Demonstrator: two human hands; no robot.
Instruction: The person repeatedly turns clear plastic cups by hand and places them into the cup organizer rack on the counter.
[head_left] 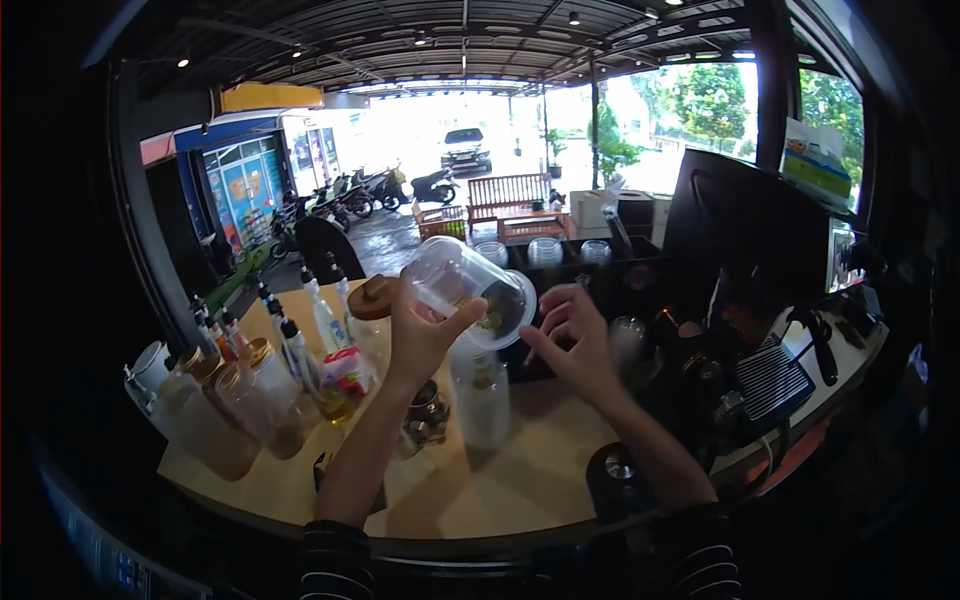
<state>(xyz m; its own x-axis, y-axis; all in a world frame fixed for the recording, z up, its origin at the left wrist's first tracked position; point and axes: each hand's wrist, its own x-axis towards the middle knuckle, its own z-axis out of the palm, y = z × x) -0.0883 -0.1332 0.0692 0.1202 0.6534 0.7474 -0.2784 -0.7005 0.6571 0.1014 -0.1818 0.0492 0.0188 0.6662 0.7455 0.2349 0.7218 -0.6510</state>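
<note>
A clear plastic cup is tilted in the air in front of me, its rim toward the lower right. My left hand is closed around its side, the thumb lying across it. Just right of the rim is my right hand, fingers loosely bent and apart, with nothing visible in them. Whether its thumb touches the rim, I cannot tell. Below the held cup, a tall clear plastic cup or stack of cups stands upright on the wooden counter.
Glass jars and pump bottles crowd the counter's left side. A metal pot-like item sits near my left forearm. Clear lids or cups line the back. To the right are a black machine and a ridged drip tray.
</note>
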